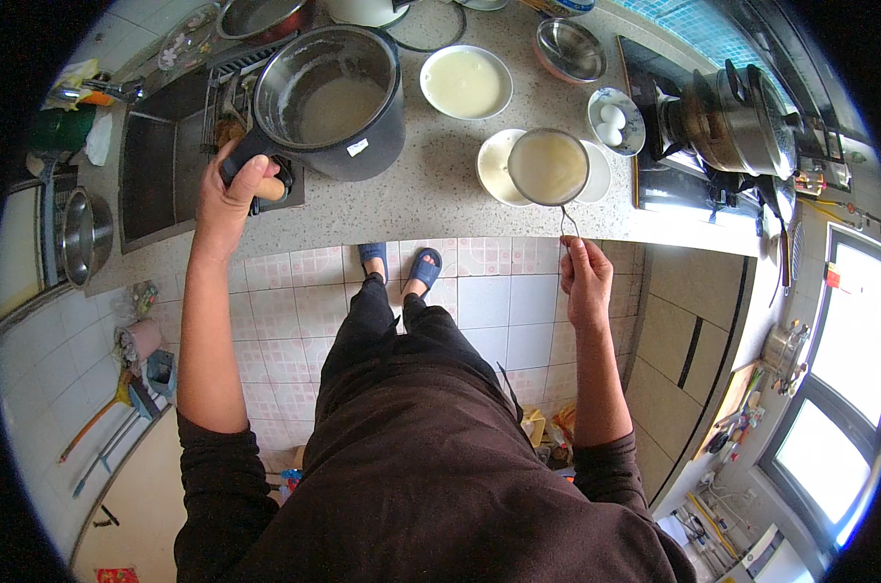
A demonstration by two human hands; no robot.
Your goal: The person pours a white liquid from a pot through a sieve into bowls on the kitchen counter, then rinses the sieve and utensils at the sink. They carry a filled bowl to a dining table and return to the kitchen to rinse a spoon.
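My left hand [232, 193] grips the black handle of a deep dark jug [338, 159] with a steel inside. A pale residue covers the jug's bottom and lower wall. Between the finger and thumb of my right hand [587, 280] is the wire handle of a round fine-mesh strainer [549, 167], which has cream-coloured liquid or pulp in it. Under the strainer's left side shows a white bowl [493, 171] with pale, frothy liquid. Another white bowl [598, 175] is partly hidden at its right. Farther back stands a bowl of pale milky liquid [466, 81].
A patterned bowl [633, 142] holding two white eggs [611, 124] stands beside the gas hob [673, 193], which carries a lidded steel pot [739, 120]. Behind are a metal bowl [570, 49] and a reddish pot [265, 18]. The sink [149, 171] lies left.
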